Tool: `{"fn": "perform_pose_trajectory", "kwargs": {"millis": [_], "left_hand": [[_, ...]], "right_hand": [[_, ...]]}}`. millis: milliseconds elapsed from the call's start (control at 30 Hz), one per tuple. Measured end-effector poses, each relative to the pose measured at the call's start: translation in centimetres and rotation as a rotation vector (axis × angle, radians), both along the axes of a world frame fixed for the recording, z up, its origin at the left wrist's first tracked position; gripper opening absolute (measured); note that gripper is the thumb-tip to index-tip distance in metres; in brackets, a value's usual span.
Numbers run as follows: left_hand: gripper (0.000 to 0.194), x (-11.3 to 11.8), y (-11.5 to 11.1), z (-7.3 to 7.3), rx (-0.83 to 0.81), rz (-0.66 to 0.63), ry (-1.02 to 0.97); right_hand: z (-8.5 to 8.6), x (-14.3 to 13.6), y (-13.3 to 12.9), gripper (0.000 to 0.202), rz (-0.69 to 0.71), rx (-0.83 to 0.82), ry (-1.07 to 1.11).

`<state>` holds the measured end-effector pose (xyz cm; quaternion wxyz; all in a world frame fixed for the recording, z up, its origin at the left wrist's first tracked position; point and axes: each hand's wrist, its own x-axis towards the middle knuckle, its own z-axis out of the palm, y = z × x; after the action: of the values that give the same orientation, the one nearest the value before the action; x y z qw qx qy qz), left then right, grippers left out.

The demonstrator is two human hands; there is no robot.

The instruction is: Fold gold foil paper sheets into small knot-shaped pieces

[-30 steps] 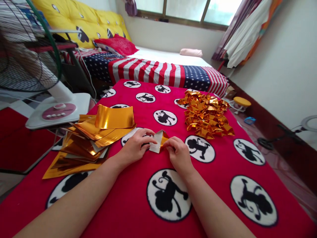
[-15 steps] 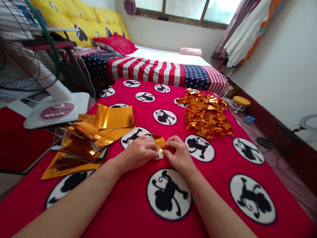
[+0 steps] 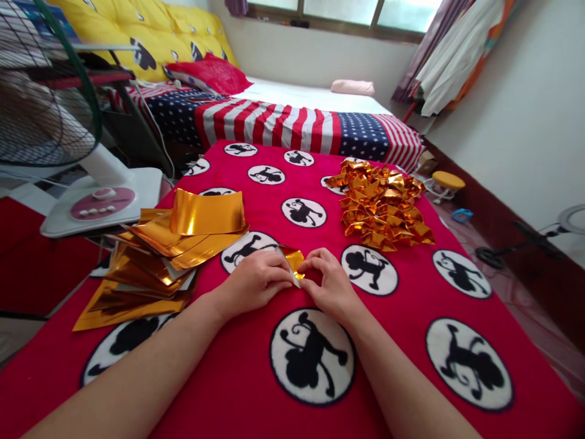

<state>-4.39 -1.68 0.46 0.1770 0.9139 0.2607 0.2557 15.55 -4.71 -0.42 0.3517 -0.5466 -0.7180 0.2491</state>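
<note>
1. A red cloth (image 3: 219, 378) covered the bench, printed with white circles that framed black monkey figures.
2. Beyond its far edge stood a bed (image 3: 269, 127) with a striped and starred cover, a red pillow (image 3: 214, 74) at its left and a window (image 3: 336, 13) above.
3. A white fan (image 3: 103, 207) stood by the bench's left edge; along the right side, past a strip of floor, ran a pale wall (image 3: 539, 122), with a yellow stool (image 3: 448, 180) on that strip.
4. A small foil piece (image 3: 291, 256), gold with a pale edge, lay near the middle of the bench, between the two hands.
5. The left hand (image 3: 258, 277) had its fingers curled and closed on the piece's left side; the right hand (image 3: 329, 283) pinched its right side with the fingertips.
6. Loose gold sheets (image 3: 208, 213) were heaped near the left edge, and folded gold pieces (image 3: 384, 204) in a pile toward the far right.
7. Bare cloth ran between heap and pile, and from both forearms to the near right corner.
</note>
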Motion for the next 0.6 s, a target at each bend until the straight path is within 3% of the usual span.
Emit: {"fn": "perform_pose_trajectory", "kwargs": {"millis": [200, 600], "left_hand": [[0.011, 0.9, -0.4, -0.3, -0.175, 0.197, -0.062], [0.008, 1.5, -0.5, -0.5, -0.201, 0.310, -0.099]], "right_hand": [[0.1, -0.1, 0.1, 0.023, 0.011, -0.010, 0.004], [0.0, 0.0, 0.1, 0.021, 0.009, -0.008, -0.003]]}}
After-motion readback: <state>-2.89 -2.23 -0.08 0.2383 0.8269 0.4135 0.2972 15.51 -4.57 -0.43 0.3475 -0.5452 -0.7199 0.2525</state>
